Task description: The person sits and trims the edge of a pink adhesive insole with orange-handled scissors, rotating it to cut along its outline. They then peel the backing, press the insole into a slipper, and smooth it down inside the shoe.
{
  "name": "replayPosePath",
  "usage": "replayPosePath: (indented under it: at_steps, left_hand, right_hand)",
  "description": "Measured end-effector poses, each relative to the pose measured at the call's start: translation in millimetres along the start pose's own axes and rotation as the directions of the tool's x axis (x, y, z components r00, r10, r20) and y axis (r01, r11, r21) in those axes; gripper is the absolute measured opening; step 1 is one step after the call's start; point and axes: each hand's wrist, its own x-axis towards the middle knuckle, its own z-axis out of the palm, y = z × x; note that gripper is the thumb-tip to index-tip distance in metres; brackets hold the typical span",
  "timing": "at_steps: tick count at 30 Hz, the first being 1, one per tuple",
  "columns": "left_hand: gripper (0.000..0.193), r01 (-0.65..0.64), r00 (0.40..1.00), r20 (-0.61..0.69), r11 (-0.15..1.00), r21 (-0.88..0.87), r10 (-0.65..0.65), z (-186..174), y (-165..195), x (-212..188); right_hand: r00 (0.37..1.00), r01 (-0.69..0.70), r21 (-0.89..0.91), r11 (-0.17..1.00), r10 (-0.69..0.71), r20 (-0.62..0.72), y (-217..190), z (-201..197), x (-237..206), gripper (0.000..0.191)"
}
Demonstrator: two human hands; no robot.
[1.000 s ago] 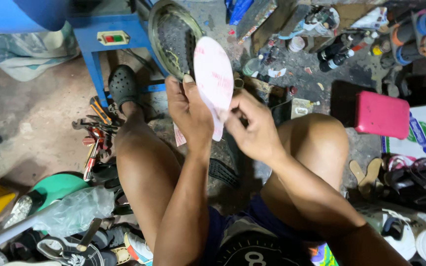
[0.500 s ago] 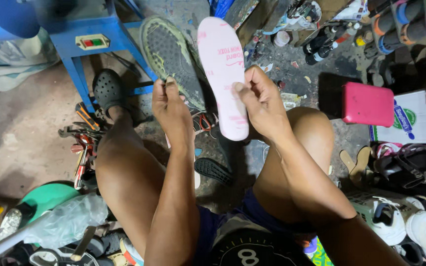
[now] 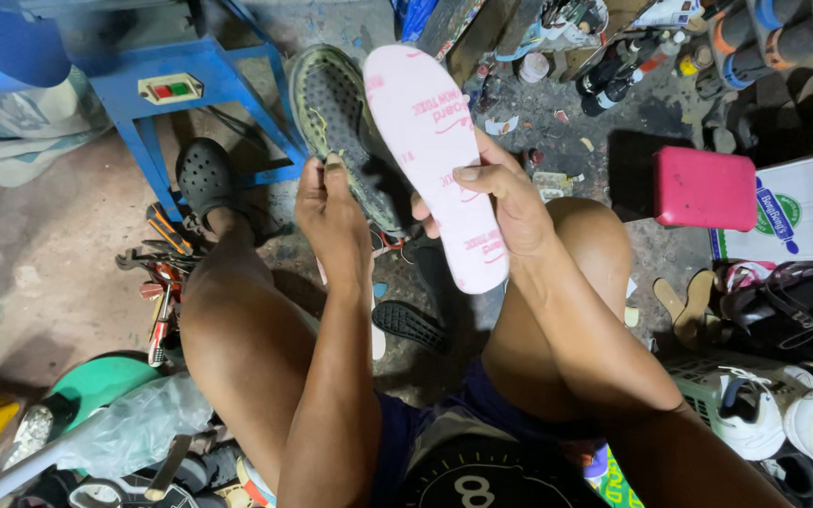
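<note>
My left hand (image 3: 331,212) has come off the pink insole (image 3: 437,160), which my right hand (image 3: 491,202) now grips alone, raised clear above my knees, while the left pinches the grey shoe (image 3: 336,118) behind it.

Bare floor (image 3: 39,254) lies open left of the knee; scattered tools (image 3: 157,268) and bottles (image 3: 613,80) crowd elsewhere.

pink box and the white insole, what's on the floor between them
In the head view, between the white insole and pink box: the person's bare knee and paint-spattered floor scraps.
</note>
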Motion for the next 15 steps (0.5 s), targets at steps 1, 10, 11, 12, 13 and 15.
replayPosePath:
  at_steps: [1, 10, 11, 12, 13, 15]
  left_hand:
    - [0.020, -0.005, 1.000, 0.016, 1.000, -0.028, 0.005, 1, 1, -1]
    - [0.014, 0.049, 0.995, 0.100, 0.977, -0.210, -0.028, 5, -3, -4]
    - [0.012, 0.034, 0.993, 0.117, 0.977, -0.210, -0.010, 6, -3, -5]
    - [0.009, 0.019, 0.991, 0.135, 0.977, -0.210, 0.010, 6, -3, -6]
    - [0.008, 0.002, 0.988, 0.150, 0.978, -0.210, 0.030, 6, -2, -7]
    - [0.010, -0.009, 0.985, 0.166, 0.986, -0.167, 0.037, 6, -1, -9]
  right_hand:
    - [1.000, 0.020, -0.001, 1.000, -0.020, 0.000, 0, -1, -1, 0.051]
    - [0.949, 0.268, -0.526, 0.807, -0.315, 0.001, 23, -10, 11, 0.019]
    - [0.936, 0.291, -0.603, 0.743, -0.353, 0.018, 24, -9, 11, 0.015]
    - [0.921, 0.312, -0.673, 0.671, -0.389, 0.039, 25, -7, 9, 0.012]
    - [0.925, 0.282, -0.728, 0.624, -0.377, 0.035, 25, -4, 8, 0.013]
    - [0.932, 0.227, -0.823, 0.521, -0.360, 0.030, 24, 3, 6, 0.017]
